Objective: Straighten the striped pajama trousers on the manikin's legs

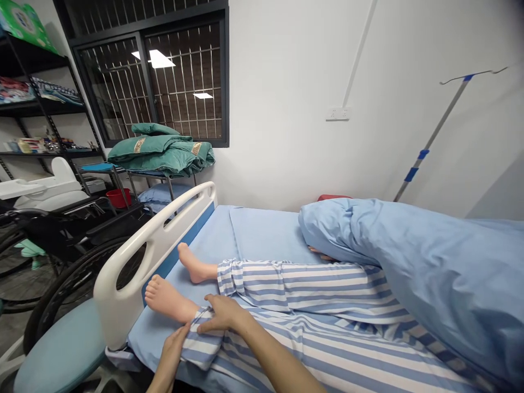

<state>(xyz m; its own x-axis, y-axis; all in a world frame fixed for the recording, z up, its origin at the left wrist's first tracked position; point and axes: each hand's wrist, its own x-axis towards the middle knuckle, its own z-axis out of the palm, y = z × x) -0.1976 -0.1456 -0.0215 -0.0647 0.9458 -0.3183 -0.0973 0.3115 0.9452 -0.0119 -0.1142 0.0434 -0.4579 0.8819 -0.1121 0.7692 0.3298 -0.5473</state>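
A figure in blue-and-white striped trousers lies on the bed, with two bare, smooth, manikin-like feet near the footboard. My left hand holds the near trouser cuff at its lower edge, just below the near foot. Over the top of the same trouser leg lies my right hand, thumb and fingers curved around the fabric by the ankle. The far foot points up, its cuff around the ankle. A light blue quilt is folded back over the upper body and hides it. Part of a hand shows under the quilt's edge.
The white footboard rises at the left end of the bed. Beyond it stand a wheelchair, a pale blue-green overbed surface and stools with green bedding. An IV pole leans by the wall on the right.
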